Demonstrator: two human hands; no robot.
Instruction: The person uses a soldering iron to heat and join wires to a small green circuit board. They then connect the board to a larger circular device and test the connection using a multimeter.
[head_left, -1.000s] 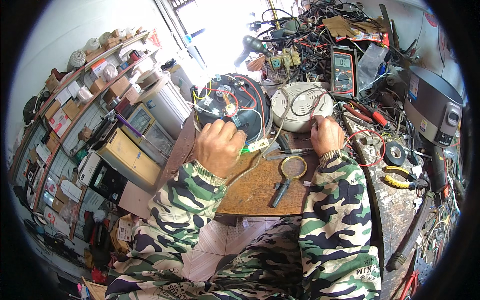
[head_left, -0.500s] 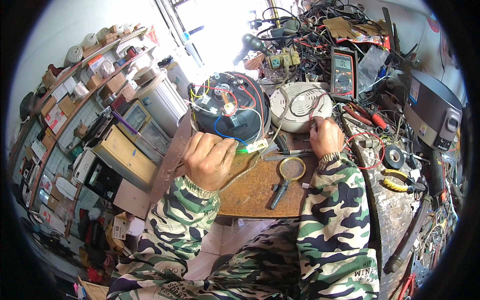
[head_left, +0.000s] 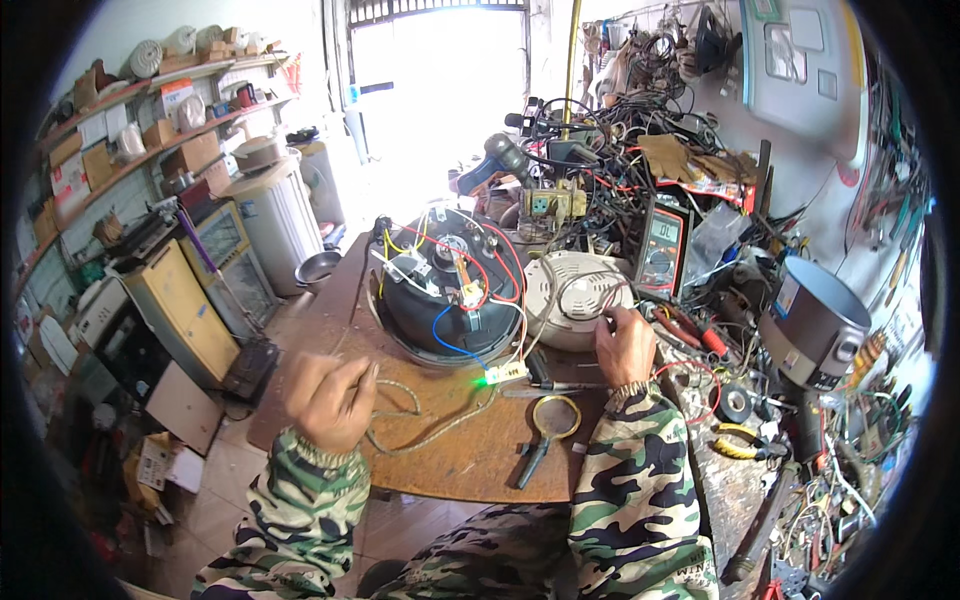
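1. The person is sitting at a round wooden table (head_left: 470, 460) with an upturned black cooker base (head_left: 445, 290) on its far side, its wiring exposed.
2. The left hand (head_left: 328, 398) is resting at the near left edge of the table. Its fingers are curled closed and appear to be pinching the end of a braided cord (head_left: 430, 425), which is looping across the wood towards a small circuit board (head_left: 503, 374) showing a green light.
3. The right hand (head_left: 625, 345) is lying just right of the board, against the near rim of a white round cover (head_left: 575, 298). Its fingers are bent over thin wires (head_left: 585, 300); whether they are gripping them I cannot tell.
4. A magnifying glass (head_left: 548, 430) and a screwdriver (head_left: 545, 386) are lying near the person, between the hands. A multimeter (head_left: 662, 250) is standing on the far right among tangled leads.
5. Judgement: the board appears to be powered, so both hands are best kept on insulated parts, clear of bare terminals.
6. Judgement: the cord is best drawn gently, since a tug risks dragging the light board off the table edge or straining the joints on the base.
7. Judgement: the loose wires on the base are crossing closely; keeping them apart lessens the risk of a short.
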